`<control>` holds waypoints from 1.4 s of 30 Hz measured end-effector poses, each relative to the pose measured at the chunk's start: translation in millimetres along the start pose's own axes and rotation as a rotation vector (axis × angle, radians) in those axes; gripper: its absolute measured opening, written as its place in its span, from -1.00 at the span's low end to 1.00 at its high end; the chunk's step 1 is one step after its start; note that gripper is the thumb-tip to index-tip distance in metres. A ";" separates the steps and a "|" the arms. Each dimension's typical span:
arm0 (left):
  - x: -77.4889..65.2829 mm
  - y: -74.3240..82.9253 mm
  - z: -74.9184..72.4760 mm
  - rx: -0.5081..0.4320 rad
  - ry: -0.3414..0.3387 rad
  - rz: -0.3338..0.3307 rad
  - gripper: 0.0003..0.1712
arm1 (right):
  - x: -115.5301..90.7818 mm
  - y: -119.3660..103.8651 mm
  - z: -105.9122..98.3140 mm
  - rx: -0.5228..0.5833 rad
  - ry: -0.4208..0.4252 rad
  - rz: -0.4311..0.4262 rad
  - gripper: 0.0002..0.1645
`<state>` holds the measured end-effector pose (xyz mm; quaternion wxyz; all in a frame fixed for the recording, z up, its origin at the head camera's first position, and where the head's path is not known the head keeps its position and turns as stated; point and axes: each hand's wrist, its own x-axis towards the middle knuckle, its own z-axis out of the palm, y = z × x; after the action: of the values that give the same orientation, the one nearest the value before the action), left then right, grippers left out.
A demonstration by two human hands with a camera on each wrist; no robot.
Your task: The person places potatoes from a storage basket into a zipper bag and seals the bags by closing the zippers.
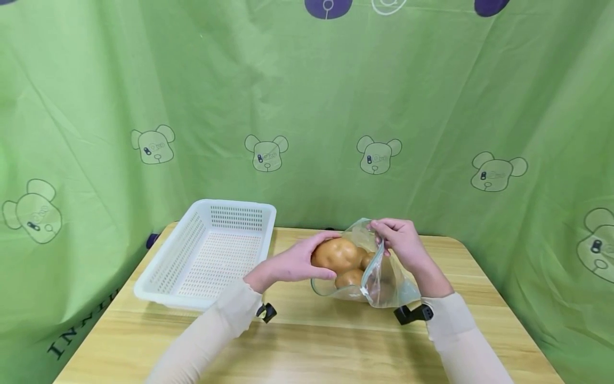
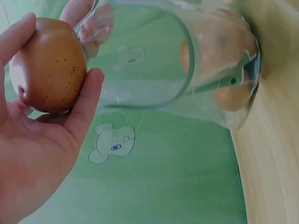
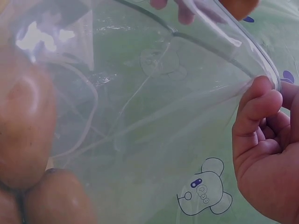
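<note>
My left hand (image 1: 299, 261) grips a brown, dark-speckled potato (image 2: 53, 67) between thumb and fingers, at the mouth of a clear zip bag (image 1: 390, 290). With thumb and fingertips my right hand (image 1: 403, 242) pinches the bag's upper rim, which keeps the mouth spread toward the left. Inside the bag lie several more potatoes (image 3: 23, 121), low down and seen through the plastic. A white slider (image 1: 364, 291) sits on the zip at the near side of the mouth. In the left wrist view the held potato is outside the bag's rim (image 2: 190, 56).
A white perforated plastic basket (image 1: 144, 290) stands on the left of the wooden table (image 1: 316, 352). A green curtain (image 1: 307, 106) with bear-head prints hangs close behind the table and along both sides.
</note>
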<state>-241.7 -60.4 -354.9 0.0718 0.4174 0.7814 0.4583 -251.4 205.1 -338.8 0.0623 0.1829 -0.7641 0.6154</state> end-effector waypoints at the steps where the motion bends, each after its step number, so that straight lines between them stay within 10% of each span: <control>1: 0.7 0.3 1.7 -0.006 -0.010 0.006 -0.12 | 0.1 0.1 0.0 -0.003 0.000 0.001 -0.58; 42: 30.0 -26.3 50.6 0.261 0.126 0.021 -0.16 | -2.2 -1.4 -7.0 0.038 0.017 -0.010 -0.76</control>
<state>-251.3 -11.8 -396.1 -0.0370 0.4017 0.8329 0.3789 -249.7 212.0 -336.6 0.0683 0.1828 -0.7507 0.6312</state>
